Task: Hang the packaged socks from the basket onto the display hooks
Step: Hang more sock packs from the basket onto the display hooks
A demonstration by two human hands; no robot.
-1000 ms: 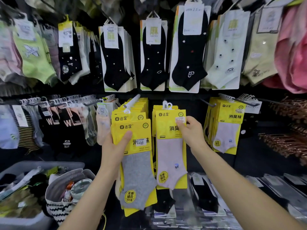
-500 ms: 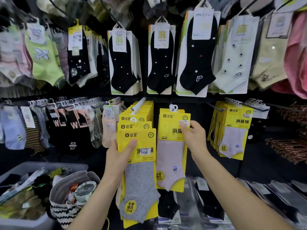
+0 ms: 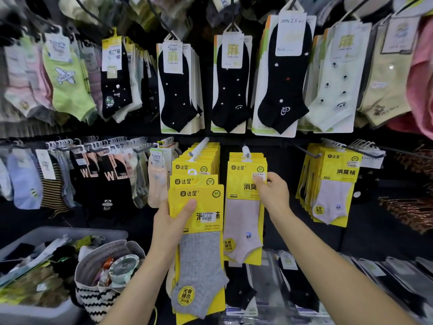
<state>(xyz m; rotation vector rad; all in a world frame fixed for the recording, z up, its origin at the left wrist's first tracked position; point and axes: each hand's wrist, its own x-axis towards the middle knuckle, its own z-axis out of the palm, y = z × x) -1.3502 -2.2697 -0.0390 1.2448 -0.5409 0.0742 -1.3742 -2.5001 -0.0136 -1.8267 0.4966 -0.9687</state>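
Down and left of the left hand (image 3: 173, 221) sits the basket (image 3: 77, 231), with more socks inside. The left hand grips a grey pack (image 3: 199, 259), thumb on the front and fingers curled behind. Another pack peeks up behind it, so the hand may hold more than one.

The right hand (image 3: 273, 193) is a bit higher and farther in. It pinches the top corner of a pink pack (image 3: 243, 221) that hangs on a white hook (image 3: 245, 151). Just above the left hand is a second hook (image 3: 199, 148), full of yellow packs like the grey one.

I think the grey pack goes on that second hook. To do it well, lift the pack till its little loop is level with the hook tip. Keep the pack flat and facing front. Slide the loop on straight, then push it back against the others. The right hand could let go of the pink pack and steady the hook. Go slow, so the hanging packs do not slip off.
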